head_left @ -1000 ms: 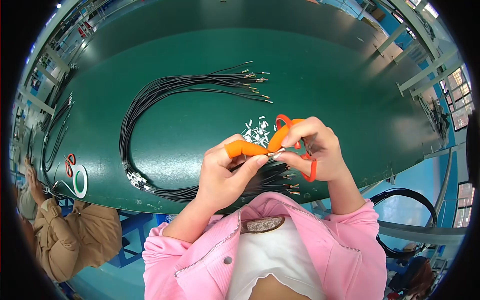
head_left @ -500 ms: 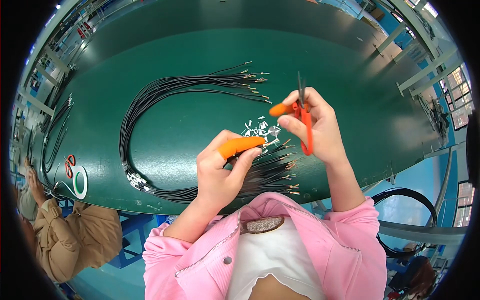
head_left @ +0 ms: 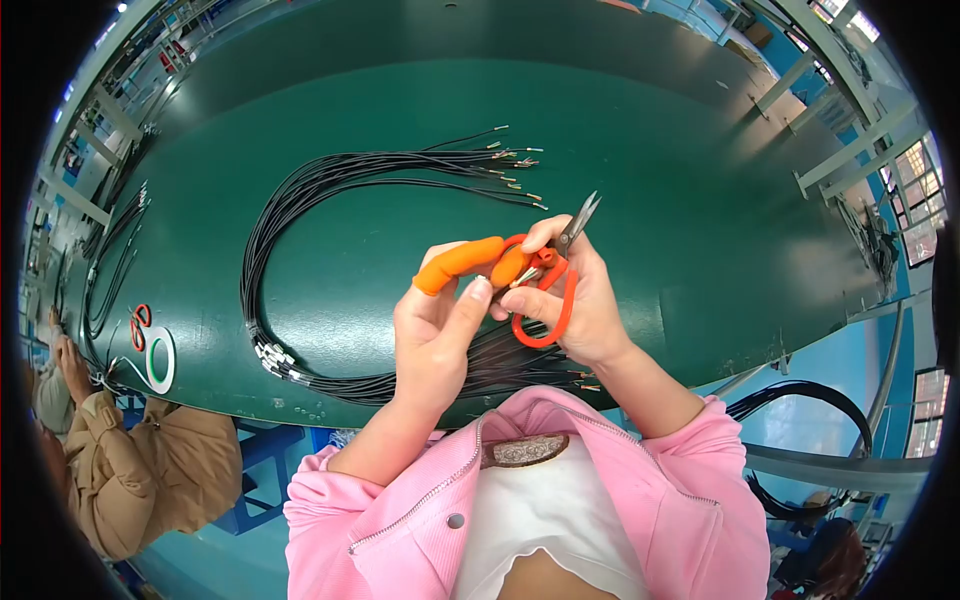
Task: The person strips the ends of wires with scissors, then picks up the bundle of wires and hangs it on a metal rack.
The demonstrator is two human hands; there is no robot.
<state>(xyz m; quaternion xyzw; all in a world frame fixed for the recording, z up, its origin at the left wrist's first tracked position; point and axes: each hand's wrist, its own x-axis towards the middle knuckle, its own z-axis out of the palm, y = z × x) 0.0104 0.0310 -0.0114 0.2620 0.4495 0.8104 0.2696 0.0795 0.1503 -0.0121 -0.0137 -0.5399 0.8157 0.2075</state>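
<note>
My left hand, an orange finger cot on its index finger, pinches a black cable near its stripped end. Small bare and coloured wires show between both hands. My right hand carries red-handled scissors, their blades pointing up and away from the cable. Its thumb and its orange-covered finger close around the same wires. Beneath the hands lies a bundle of black cables curved in a U, with white labels at its left bend. My hands hide part of the lower cable ends.
A green table spreads out ahead. On its left lie a second pair of red-handled scissors, a white tape roll and more black cables. A co-worker in a tan jacket sits at the left. Coiled black cable hangs at the right.
My right hand has moved down and left with the scissors to meet my left hand at the wires. The scissors have tilted, and the white scraps are now hidden behind my hands.
</note>
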